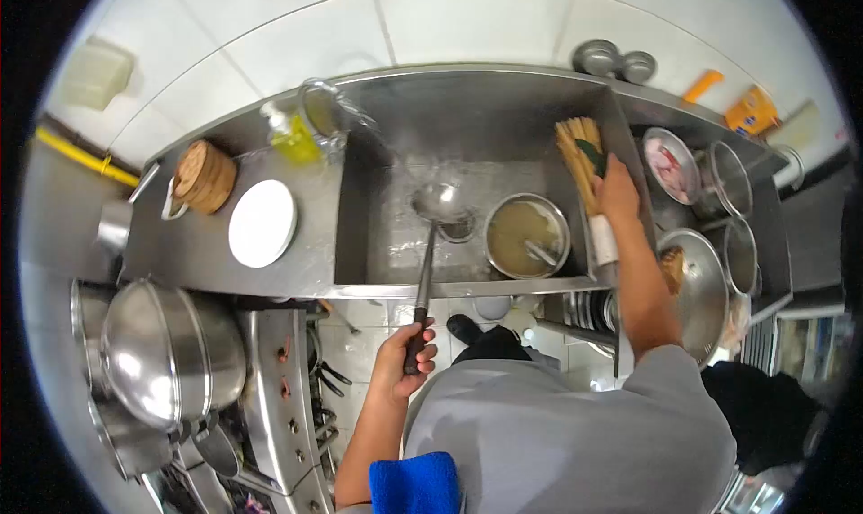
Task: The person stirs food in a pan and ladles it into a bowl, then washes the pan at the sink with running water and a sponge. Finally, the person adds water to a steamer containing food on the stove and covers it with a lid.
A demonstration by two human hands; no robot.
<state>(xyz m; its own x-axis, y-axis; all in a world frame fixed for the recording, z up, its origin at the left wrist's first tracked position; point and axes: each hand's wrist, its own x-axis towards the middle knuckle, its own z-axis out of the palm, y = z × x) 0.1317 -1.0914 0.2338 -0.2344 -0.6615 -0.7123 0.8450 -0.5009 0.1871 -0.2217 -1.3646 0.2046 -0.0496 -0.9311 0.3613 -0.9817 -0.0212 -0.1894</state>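
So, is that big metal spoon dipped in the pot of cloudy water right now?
No, the left hand holds the big spoon with its bowl beside the pot, not in it.

Pot (527, 237) inside sink (467, 109)

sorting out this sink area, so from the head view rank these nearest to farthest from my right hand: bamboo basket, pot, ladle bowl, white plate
From the right hand:
1. pot, right side of the sink
2. ladle bowl, left of the pot
3. white plate, on the left counter
4. bamboo basket, farther left, beyond the plate
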